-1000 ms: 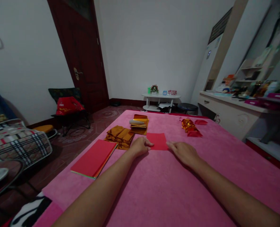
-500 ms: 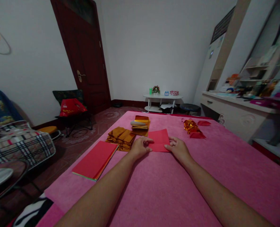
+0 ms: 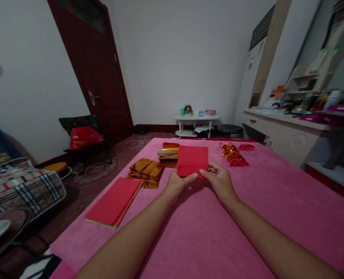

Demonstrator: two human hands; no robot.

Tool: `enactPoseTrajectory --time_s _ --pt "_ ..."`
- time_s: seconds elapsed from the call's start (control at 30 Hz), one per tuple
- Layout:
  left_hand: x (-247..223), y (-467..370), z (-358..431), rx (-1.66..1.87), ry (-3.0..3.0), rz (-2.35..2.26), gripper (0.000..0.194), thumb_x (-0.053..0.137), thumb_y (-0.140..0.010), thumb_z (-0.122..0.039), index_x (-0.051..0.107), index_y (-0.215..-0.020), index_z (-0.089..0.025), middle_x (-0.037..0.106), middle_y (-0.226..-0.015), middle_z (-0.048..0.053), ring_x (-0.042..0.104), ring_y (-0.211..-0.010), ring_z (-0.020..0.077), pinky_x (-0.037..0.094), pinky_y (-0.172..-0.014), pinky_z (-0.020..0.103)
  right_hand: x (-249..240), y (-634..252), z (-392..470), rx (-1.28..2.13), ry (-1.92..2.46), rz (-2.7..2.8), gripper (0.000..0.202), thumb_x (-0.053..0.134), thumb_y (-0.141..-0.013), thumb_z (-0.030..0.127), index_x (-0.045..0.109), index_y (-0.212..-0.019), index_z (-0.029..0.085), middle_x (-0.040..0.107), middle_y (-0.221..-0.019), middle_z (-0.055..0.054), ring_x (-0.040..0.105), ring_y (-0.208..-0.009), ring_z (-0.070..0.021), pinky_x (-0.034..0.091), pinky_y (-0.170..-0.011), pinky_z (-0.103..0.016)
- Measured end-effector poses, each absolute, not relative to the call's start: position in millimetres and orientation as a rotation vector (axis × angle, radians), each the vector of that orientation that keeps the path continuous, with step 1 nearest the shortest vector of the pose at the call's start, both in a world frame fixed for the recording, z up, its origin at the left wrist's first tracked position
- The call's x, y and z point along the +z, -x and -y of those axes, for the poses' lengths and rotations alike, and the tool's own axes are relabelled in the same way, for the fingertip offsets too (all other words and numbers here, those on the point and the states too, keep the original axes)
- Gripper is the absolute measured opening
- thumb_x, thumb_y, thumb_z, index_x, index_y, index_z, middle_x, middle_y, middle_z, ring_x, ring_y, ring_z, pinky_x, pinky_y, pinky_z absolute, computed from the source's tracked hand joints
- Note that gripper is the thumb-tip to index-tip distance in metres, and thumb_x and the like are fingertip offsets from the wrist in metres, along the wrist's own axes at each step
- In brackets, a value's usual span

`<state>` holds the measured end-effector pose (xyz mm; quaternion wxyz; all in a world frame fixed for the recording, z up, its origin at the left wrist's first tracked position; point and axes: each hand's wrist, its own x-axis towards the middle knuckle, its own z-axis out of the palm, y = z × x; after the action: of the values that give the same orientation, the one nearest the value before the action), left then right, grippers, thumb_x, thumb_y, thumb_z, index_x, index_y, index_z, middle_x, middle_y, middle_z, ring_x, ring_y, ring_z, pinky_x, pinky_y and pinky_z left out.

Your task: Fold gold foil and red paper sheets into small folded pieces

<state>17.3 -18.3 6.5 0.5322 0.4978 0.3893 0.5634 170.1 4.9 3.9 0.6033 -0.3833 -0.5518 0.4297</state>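
Observation:
A red paper square is held up, tilted toward me, above the pink cloth. My left hand grips its lower left edge, the thumb in front and the fingers hidden behind. At the lower right corner, my right hand pinches the paper between thumb and fingers. Just left of the hands lies a pile of folded gold paper. Behind the square, partly covered, is more gold foil paper with a grey oval object on it. A stack of red paper lies nearer at the left.
Crumpled gold foil and small red folded pieces lie at the far right of the cloth. Beyond stands a white side table. A cluttered dresser is at the right, a chair with a red bag at the left.
The red paper has been lifted and tilted upright, and its face now looks smooth. My left hand has moved under its lower edge. The whole view has shifted slightly.

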Motion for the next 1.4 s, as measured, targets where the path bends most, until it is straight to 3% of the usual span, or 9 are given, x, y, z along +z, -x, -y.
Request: enactPoseTrajectory --time_s 0.07,0.13,0.23,0.3,0.47,0.67,0.97,1.4 --pt "7.2 -25.6 20.3 1.468 -1.034 -0.916 0.044 0.080 -0.054 -0.037 0.068 -0.086 -0.009 0.068 -0.072 0.007 0.054 -0.054 0.0110 0.042 -0.053 0.024 6.2 -165.6 -0.5 1.021 0.848 1.272 0.044 0.073 -0.062 0.038 0.060 -0.095 0.014 0.068 -0.085 -0.007 0.062 -0.072 -0.0172 0.049 -0.064 -0.027" --pt "7.4 -30.9 21.1 1.546 -0.935 -0.890 0.042 0.081 -0.053 -0.035 0.068 -0.084 -0.009 0.067 -0.070 0.005 0.054 -0.052 0.0099 0.041 -0.052 0.023 7.2 -161.9 3.9 1.064 0.838 1.255 0.041 0.072 -0.063 0.043 0.058 -0.091 0.016 0.065 -0.073 -0.002 0.058 -0.062 -0.0140 0.046 -0.054 -0.023" --pt "6.4 -35.0 22.4 1.538 -0.896 -0.852 0.041 0.080 -0.054 -0.033 0.068 -0.085 -0.009 0.067 -0.070 0.005 0.053 -0.051 0.0096 0.041 -0.051 0.023 6.4 -157.2 10.5 1.130 0.916 1.268 0.037 0.067 -0.067 0.050 0.053 -0.071 0.017 0.047 -0.047 0.007 0.038 -0.038 -0.0068 0.028 -0.037 -0.018" --pt "5.2 -37.0 23.6 1.503 -0.899 -0.845 0.042 0.080 -0.055 -0.033 0.067 -0.087 -0.009 0.068 -0.071 0.006 0.055 -0.051 0.0106 0.042 -0.051 0.023 4.9 -154.4 13.9 1.147 0.957 1.273 0.040 0.065 -0.067 0.054 0.048 -0.063 0.018 0.039 -0.042 0.008 0.028 -0.034 -0.0050 0.020 -0.034 -0.018" --pt "8.3 -38.2 26.3 1.514 -0.914 -0.872 0.042 0.081 -0.051 -0.035 0.068 -0.080 -0.008 0.068 -0.072 0.008 0.057 -0.055 0.0132 0.044 -0.055 0.026 0.3 -153.9 13.6 1.138 0.951 1.241 0.043 0.066 -0.066 0.055 0.047 -0.058 0.017 0.038 -0.043 0.007 0.028 -0.036 -0.0051 0.018 -0.035 -0.020" --pt "11.9 -20.2 18.2 1.588 -1.086 -1.084 0.030 0.077 -0.054 -0.036 0.064 -0.057 -0.010 0.057 -0.050 0.000 0.043 -0.045 0.0060 0.032 -0.047 0.019 -2.4 -164.4 5.1 1.114 0.991 1.207 0.042 0.069 -0.063 0.052 0.048 -0.057 0.016 0.042 -0.044 0.007 0.030 -0.038 -0.0051 0.019 -0.037 -0.019" --pt "1.3 -3.5 7.9 1.487 -1.110 -1.010 0.033 0.074 -0.059 -0.042 0.065 -0.068 -0.011 0.054 -0.053 -0.003 0.043 -0.044 0.0056 0.032 -0.045 0.018 -2.9 -171.8 2.6 1.143 1.006 1.217 0.041 0.070 -0.063 0.050 0.048 -0.057 0.016 0.043 -0.044 0.006 0.031 -0.038 -0.0049 0.019 -0.037 -0.019" --pt "-0.3 -11.8 12.1 1.372 -1.303 -1.045 0.046 0.058 -0.072 -0.054 0.044 -0.051 -0.015 0.040 -0.042 -0.005 0.033 -0.039 0.0055 0.023 -0.043 0.020 -2.0 -172.2 4.1 1.173 1.004 1.182 0.041 0.069 -0.066 0.050 0.050 -0.055 0.015 0.045 -0.043 0.005 0.032 -0.037 -0.0051 0.019 -0.036 -0.019"
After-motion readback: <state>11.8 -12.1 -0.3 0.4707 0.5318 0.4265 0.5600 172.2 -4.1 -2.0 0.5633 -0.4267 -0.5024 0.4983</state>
